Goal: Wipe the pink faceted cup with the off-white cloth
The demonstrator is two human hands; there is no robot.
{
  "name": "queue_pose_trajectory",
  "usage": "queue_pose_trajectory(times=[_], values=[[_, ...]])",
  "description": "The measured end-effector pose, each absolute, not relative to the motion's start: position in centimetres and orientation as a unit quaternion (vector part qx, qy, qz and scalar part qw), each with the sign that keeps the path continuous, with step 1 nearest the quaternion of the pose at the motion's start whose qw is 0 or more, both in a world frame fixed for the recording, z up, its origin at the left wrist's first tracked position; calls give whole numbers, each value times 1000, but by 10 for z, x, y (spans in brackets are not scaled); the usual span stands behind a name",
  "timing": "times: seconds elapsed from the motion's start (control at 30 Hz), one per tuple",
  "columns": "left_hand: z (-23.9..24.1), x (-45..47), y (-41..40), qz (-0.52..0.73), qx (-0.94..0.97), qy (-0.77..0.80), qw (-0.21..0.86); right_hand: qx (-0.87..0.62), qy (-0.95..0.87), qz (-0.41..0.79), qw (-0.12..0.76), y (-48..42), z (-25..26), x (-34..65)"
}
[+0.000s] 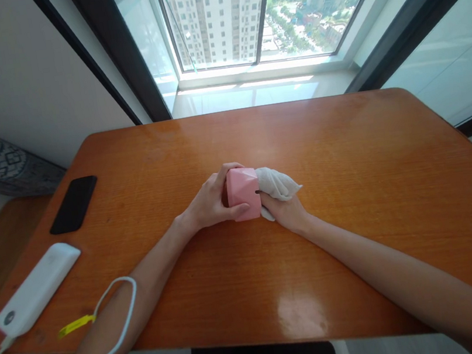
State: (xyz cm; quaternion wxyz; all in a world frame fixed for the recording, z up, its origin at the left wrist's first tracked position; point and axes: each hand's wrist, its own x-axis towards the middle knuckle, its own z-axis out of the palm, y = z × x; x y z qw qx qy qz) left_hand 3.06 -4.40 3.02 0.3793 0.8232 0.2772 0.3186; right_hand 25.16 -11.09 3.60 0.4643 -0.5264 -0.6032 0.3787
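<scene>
My left hand [211, 199] is wrapped round a small pink faceted object [243, 192], thumb on its near side and fingers over the far side. It looks like a cup or pen holder lying on its side; its opening cannot be made out. At its right side, my right hand [289, 211] grips a crumpled white cloth [277, 182]. The cloth meets the pink object's right edge, and the right fingertips are hidden behind the cloth and that edge. Both hands are above the middle of the wooden table [218, 298].
A black phone [74, 205] and a white power bank [37, 289] lie along the table's left side. A white cable [133, 305] with a yellow tag [76, 325] loops across my left forearm. Beyond the far edge stands a window [217, 20].
</scene>
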Motion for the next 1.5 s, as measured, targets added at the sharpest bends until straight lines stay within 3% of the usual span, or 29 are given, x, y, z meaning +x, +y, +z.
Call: queue_pose_trajectory(times=[0.3,0.47,0.67,0.93,1.27,1.5], values=[[43,37,-50,293,764,356,451,-507,-608,388,471,-111,37,248],[26,43,-48,361,709,344,499,-520,-586,409,468,-112,40,248],[20,37,-46,477,772,247,339,-510,-595,410,467,-111,39,249],[19,20,-31,367,926,56,74,-496,-596,412,479,-107,36,249],[19,25,-36,364,927,90,2,-502,-592,396,489,-107,33,248],[16,27,-36,368,924,98,18,-506,-607,385,477,-107,38,247]])
